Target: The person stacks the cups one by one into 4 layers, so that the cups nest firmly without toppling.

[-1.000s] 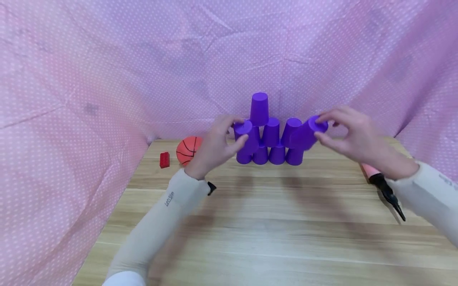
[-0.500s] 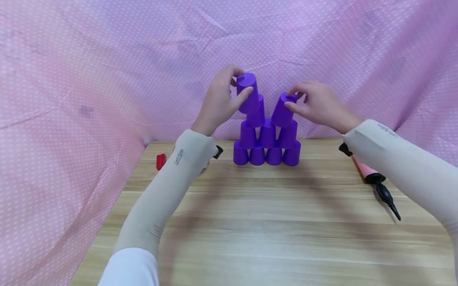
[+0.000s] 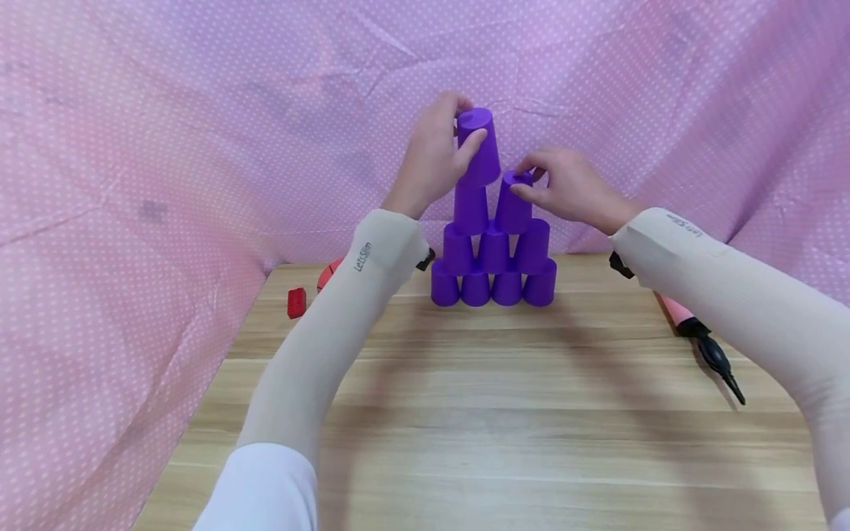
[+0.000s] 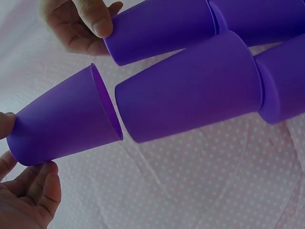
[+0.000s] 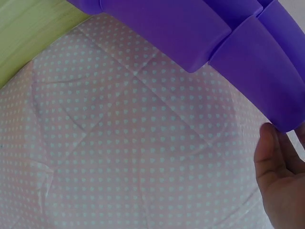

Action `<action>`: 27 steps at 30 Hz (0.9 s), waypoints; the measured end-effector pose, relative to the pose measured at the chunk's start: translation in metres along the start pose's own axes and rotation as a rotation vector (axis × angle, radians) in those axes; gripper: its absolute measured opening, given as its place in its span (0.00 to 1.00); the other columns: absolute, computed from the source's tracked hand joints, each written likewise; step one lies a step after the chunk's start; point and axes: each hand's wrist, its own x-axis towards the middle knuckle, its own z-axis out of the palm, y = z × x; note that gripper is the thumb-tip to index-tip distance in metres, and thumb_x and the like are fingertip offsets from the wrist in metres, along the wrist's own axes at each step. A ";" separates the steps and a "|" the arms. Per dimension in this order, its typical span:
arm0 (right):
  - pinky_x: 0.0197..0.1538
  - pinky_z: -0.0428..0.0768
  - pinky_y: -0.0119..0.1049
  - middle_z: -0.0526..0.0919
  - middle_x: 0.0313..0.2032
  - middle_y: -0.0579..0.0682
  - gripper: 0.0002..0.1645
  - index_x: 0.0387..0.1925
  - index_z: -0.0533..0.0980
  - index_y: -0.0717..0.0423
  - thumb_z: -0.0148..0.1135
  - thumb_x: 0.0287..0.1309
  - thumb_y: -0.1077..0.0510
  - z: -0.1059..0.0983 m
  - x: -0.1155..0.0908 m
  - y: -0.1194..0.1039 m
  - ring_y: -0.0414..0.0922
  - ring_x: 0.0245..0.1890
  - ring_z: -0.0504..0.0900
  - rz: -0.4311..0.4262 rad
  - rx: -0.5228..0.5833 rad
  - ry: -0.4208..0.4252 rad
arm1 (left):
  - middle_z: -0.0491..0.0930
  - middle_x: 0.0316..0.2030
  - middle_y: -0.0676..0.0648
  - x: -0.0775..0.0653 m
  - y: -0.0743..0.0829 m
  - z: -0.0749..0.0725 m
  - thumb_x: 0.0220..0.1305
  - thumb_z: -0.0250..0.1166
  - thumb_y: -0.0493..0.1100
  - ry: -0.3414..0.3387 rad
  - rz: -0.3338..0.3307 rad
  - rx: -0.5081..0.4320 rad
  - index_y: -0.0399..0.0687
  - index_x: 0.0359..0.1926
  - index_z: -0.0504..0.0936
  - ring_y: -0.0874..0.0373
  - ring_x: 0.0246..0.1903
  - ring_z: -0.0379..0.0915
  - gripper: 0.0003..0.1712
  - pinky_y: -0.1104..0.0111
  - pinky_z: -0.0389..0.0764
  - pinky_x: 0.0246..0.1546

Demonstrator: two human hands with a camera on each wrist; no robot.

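Note:
A pyramid of upside-down purple plastic cups stands on the table, with several in the bottom row and three in the row above. In the third row, the left cup stands by itself. My right hand pinches the right cup of that row by its base; its mouth sits on the second row. Higher up, my left hand grips another upside-down cup near its base. In the left wrist view that held cup has its mouth right at the base of the third-row left cup.
A red toy brick and an orange-red ball, partly behind the left sleeve, lie at the left. On the right is a pink and black hand pump, partly under the right forearm. A pink dotted cloth hangs behind the table.
Both hands have risen and moved inward with their cups. The right hand's cup went from tilted beside the pyramid to the second row; the left hand's cup rose above the third row.

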 end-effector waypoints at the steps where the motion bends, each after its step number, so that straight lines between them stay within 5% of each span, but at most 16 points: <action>1: 0.46 0.74 0.47 0.81 0.42 0.56 0.17 0.45 0.77 0.61 0.65 0.57 0.54 0.000 0.000 0.000 0.52 0.42 0.78 0.011 0.005 -0.014 | 0.73 0.49 0.48 0.001 0.001 0.001 0.67 0.58 0.48 -0.004 0.001 0.006 0.41 0.55 0.69 0.58 0.50 0.67 0.21 0.78 0.65 0.50; 9: 0.49 0.74 0.48 0.79 0.46 0.60 0.31 0.59 0.66 0.63 0.63 0.59 0.52 0.004 -0.002 0.000 0.55 0.47 0.78 0.075 0.064 -0.092 | 0.72 0.51 0.49 0.009 0.006 0.010 0.67 0.57 0.50 -0.048 -0.057 0.046 0.45 0.57 0.67 0.59 0.53 0.64 0.22 0.77 0.62 0.53; 19: 0.45 0.76 0.49 0.79 0.47 0.62 0.33 0.62 0.62 0.61 0.62 0.61 0.54 0.009 -0.004 -0.001 0.57 0.47 0.78 0.079 0.096 -0.087 | 0.72 0.53 0.49 0.013 0.004 0.019 0.67 0.56 0.50 -0.056 -0.094 0.049 0.45 0.59 0.66 0.60 0.54 0.65 0.23 0.77 0.65 0.53; 27: 0.50 0.73 0.53 0.71 0.57 0.65 0.40 0.65 0.58 0.63 0.65 0.58 0.53 -0.002 -0.015 0.004 0.60 0.55 0.71 0.088 0.129 -0.108 | 0.63 0.65 0.52 -0.006 -0.002 0.011 0.69 0.49 0.59 -0.081 -0.129 0.054 0.50 0.69 0.58 0.64 0.64 0.54 0.33 0.77 0.54 0.60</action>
